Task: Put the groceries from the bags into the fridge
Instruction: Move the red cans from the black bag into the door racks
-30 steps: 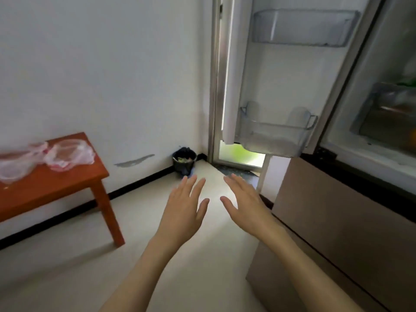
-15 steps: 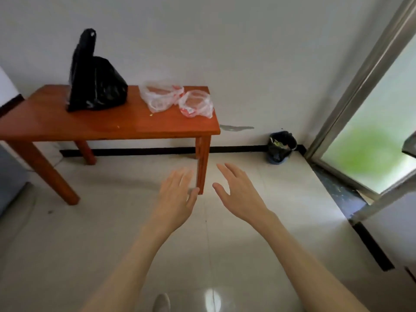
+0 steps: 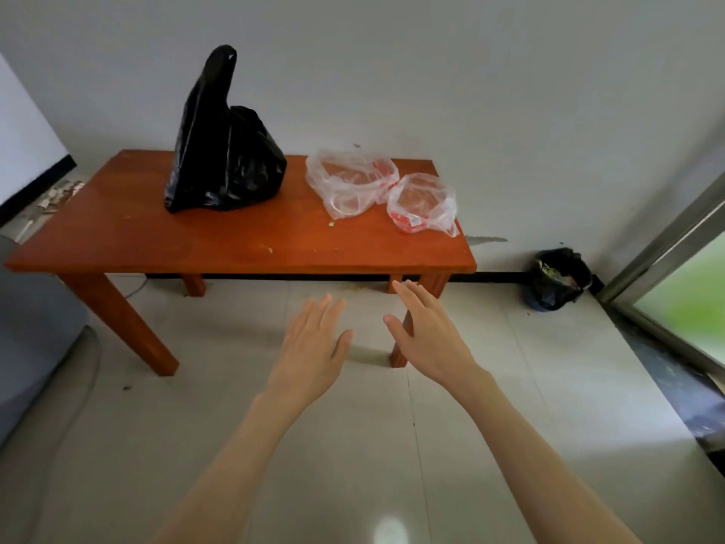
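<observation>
Wall: I am looking at a plain pale grey wall with a black skirting strip running along its foot.
Floor: I am seeing pale glossy tiles catching a bright spot of light near the bottom edge.
Table: a reddish-brown wooden table is standing against the wall.
Bin: a small bin lined in black is sitting in the corner.
Door: a metal-framed glass door is letting in greenish daylight at right.
</observation>
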`<state>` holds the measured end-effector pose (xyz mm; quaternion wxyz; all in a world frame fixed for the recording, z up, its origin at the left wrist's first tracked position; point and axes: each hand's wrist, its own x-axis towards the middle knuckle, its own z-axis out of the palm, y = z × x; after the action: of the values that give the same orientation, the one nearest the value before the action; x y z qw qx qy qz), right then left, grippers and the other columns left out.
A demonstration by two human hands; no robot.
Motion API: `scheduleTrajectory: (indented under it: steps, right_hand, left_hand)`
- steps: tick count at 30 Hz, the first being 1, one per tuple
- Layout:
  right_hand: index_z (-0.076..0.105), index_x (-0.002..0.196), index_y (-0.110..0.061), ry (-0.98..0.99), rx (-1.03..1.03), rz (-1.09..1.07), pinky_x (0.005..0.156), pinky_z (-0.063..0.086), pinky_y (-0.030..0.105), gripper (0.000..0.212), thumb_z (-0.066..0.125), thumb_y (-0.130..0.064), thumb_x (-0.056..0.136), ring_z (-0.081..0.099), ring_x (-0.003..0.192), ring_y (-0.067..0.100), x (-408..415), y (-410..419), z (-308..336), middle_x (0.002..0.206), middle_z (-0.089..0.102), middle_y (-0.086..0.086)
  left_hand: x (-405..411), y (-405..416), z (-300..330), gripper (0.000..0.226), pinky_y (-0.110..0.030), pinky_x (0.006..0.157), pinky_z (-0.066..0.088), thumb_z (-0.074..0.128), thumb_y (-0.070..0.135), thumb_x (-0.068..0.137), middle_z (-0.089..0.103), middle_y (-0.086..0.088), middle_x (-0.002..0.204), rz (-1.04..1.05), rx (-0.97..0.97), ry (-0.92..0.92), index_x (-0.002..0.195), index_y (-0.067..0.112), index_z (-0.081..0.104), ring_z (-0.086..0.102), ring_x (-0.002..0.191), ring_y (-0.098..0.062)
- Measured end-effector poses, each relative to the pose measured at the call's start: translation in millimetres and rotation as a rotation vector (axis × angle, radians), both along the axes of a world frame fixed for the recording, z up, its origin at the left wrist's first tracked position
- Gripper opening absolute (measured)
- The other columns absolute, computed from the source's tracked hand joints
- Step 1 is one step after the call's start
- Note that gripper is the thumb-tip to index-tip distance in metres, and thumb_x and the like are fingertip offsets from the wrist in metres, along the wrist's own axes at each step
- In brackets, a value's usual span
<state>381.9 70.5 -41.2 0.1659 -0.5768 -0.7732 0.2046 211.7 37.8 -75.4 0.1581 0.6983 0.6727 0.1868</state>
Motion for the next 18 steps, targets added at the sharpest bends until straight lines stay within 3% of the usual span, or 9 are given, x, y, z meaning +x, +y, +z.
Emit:
scheduleTrajectory:
  steps: [6,18]
  right_hand:
    - [0.021,0.148,-0.022,0.021,-0.055,0.043,0.116,0.01,0.033,0.056,0.042,-0.035,0.097,0.01,0.145,0.017,-57,84,-16,0.156,0.018,0.0]
    - [0.023,0.147,-0.019,0.102,-0.042,0.114,0.116,0.023,0.039,0.057,0.043,-0.034,0.096,0.022,0.142,0.021,-192,309,-10,0.153,0.026,0.007]
  left_hand:
    - [-60,77,-18,0.054,-0.033,0.116,0.006,0.032,0.036,0.099,0.012,-0.004,0.157,0.038,-0.044,-0.023,0.147,0.02,0.016,0.004,0.145,-0.02]
    - [-206,291,3,0.055,-0.041,0.118,0.01,0.032,0.04,0.098,0.011,-0.003,0.157,0.161,0.007,-0.011,0.147,0.021,0.018,0.002,0.145,-0.019]
